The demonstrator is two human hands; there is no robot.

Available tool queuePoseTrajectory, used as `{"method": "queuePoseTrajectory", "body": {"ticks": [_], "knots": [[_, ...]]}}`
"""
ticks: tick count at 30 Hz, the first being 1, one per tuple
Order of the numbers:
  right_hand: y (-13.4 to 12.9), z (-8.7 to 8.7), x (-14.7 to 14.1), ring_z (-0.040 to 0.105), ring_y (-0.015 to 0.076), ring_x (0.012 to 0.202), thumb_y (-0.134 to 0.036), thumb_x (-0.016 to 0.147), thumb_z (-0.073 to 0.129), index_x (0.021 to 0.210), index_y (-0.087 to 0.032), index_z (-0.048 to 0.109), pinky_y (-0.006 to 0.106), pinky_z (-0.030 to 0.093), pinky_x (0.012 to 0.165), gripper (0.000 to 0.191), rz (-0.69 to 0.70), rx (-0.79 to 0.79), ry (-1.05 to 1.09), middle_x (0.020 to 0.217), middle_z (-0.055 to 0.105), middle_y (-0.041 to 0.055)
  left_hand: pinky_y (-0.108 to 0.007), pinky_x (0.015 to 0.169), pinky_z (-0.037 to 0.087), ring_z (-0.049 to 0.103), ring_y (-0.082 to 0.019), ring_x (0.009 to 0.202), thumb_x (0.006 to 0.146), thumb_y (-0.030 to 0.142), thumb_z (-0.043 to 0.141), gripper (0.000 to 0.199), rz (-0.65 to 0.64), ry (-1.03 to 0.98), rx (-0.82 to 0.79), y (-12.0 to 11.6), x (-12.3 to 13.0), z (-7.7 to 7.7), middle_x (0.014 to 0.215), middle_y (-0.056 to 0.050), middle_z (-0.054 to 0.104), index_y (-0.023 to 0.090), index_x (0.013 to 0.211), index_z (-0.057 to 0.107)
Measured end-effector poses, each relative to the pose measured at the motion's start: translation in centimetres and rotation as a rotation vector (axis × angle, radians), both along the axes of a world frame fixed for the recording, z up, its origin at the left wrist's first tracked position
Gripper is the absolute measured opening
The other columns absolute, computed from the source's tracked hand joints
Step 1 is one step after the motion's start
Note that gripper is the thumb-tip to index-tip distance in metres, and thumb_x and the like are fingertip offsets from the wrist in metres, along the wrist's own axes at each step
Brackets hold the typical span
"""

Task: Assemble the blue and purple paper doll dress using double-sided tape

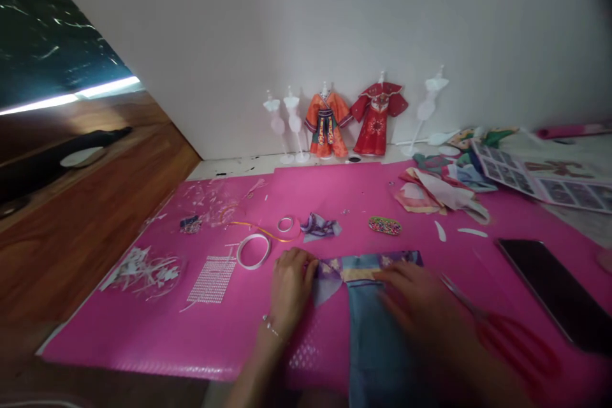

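A small blue and purple doll garment lies on the pink mat, its sleeves spread sideways and its long blue part running down toward me. At its left sleeve, my left hand has thumb and fingers pinched together on the purple edge. My right hand, blurred by motion, rests over the right side of the garment with its fingers apart, the fingertips near the cream band. A purple scrap of cloth lies just beyond the garment.
Red-handled scissors and a black phone lie at right. White tape, a bead sheet and white scraps are at left. Dressed dolls' forms stand along the wall. Fabric pieces lie at back right.
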State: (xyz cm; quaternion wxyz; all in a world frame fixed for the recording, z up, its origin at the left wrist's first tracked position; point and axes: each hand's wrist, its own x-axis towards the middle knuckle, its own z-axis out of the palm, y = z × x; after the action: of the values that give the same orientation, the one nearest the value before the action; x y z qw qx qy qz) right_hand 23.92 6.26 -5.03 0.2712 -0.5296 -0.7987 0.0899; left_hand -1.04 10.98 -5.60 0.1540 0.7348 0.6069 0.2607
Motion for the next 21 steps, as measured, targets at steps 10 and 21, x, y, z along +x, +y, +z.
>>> {"method": "queuePoseTrajectory", "body": {"ticks": [10, 21], "knots": [[6.4, -0.9, -6.4, 0.059, 0.0223, 0.087, -0.019, 0.081, 0.068, 0.083, -0.019, 0.070, 0.036, 0.045, 0.079, 0.003, 0.233, -0.144, 0.067, 0.086, 0.066, 0.0057, -0.038, 0.081, 0.042, 0.060, -0.023, 0.078, 0.088, 0.021, 0.060, 0.013, -0.050, -0.063, 0.027, 0.1, -0.3, 0.6, 0.075, -0.003, 0.069, 0.019, 0.076, 0.066], [7.1, -2.8, -6.1, 0.060, 0.0195, 0.078, -0.011, 0.075, 0.067, 0.072, -0.020, 0.060, 0.035, 0.043, 0.077, 0.012, 0.254, -0.115, 0.259, 0.076, 0.067, 0.0018, -0.044, 0.094, 0.045, 0.059, -0.029, 0.110, 0.071, 0.030, 0.078, 0.051, -0.008, -0.244, -0.026, -2.2, -2.1, -1.9, 0.117, -0.012, 0.068, 0.019, 0.118, 0.063]]}}
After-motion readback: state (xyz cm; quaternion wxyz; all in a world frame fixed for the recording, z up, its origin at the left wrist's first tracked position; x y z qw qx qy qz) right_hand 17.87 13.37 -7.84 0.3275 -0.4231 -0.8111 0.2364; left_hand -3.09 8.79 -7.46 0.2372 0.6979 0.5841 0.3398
